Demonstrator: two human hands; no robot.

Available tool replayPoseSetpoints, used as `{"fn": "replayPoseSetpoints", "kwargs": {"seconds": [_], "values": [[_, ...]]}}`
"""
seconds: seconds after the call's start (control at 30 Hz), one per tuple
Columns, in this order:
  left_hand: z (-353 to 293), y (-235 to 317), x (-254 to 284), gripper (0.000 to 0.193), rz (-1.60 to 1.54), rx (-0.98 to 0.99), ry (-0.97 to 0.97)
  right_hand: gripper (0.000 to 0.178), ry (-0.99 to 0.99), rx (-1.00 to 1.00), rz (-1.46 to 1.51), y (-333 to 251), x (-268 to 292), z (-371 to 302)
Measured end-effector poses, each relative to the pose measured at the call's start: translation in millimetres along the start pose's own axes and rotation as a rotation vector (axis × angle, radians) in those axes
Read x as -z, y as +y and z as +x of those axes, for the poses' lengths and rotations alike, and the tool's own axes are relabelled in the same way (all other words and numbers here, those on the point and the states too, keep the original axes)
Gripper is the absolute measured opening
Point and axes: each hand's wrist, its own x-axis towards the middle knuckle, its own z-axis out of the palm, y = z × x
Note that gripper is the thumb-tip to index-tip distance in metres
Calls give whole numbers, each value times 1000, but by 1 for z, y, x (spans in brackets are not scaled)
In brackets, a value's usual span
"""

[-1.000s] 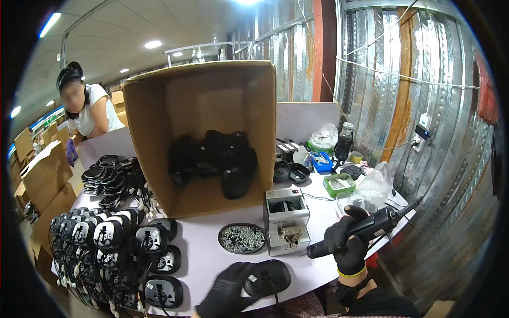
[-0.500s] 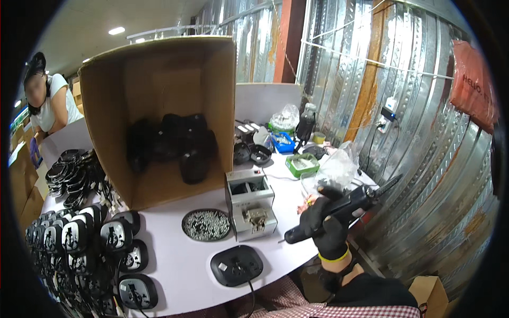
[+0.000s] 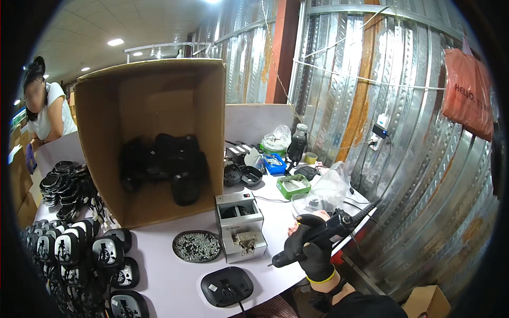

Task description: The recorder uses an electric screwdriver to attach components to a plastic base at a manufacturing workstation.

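Observation:
My right hand (image 3: 316, 255), in a black glove with a yellow cuff, is wrapped round a black electric screwdriver (image 3: 328, 229). The tool lies tilted, its thin bit pointing down and left past the table edge. Left of the bit, a black rounded housing (image 3: 227, 286) with a cable and a small white label lies on the white table. Behind it stands a grey screw feeder (image 3: 241, 228). Next to the feeder sits a round black dish of small silver screws (image 3: 196, 246). My left hand is out of sight.
A large cardboard box (image 3: 216, 122) lies on its side, holding black parts. Stacked black housings (image 3: 108, 251) fill the left. Toward the back right are a green tray (image 3: 293, 185), a dark bottle (image 3: 297, 142) and a plastic bag (image 3: 327, 186). A person (image 3: 53, 111) leans beyond the table.
The view has tilted up, so the table things sit lower and slightly left in the picture. My right hand keeps its grip on the electric screwdriver.

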Motion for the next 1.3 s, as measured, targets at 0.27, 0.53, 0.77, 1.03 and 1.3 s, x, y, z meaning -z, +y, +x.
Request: {"fn": "replayPoseSetpoints", "kwargs": {"seconds": [0.27,0.53,0.77,1.03,1.3], "values": [[4,1,-3,77,-95,-22,110,57,36,4,-36,4,8,4],[5,5,0,78,-153,-63,266,58,29,-14,-19,8,5,6],[19,9,0,78,-235,-131,390,57,52,19,-51,1,6,7],[28,10,5,78,-299,-169,543,57,50,-3,-36,2,-1,8],[17,49,48,78,-138,-124,664,63,117,-35,-84,22,11,4]]}}
